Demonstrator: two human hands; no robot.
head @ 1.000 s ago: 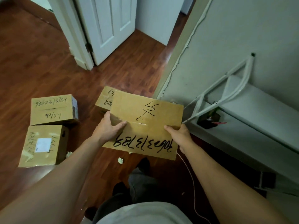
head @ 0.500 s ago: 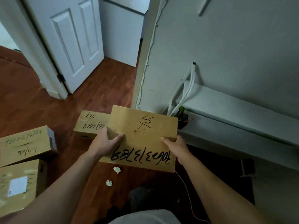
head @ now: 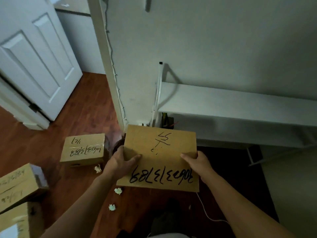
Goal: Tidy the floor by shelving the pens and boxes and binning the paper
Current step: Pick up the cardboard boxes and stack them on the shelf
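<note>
Cardboard, plain brown and flat-topped: the carried box [head: 160,158] is held above the reddish wooden floor [head: 82,117], the left hand [head: 120,160] and right hand [head: 197,160] gripping its side edges, fingers curled underneath. Upside-down black marker reads roughly "70603713789". The long white wall shelf [head: 231,102] ahead has bare room; three crumpled paper balls [head: 118,191] lie below.

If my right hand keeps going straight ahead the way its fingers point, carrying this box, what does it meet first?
Probably the white shelf. The right hand grips the held box and points forward, up the picture, where the lower board lies just past the box's far edge. Depth is hard to judge, so the box may pass over it.
</note>
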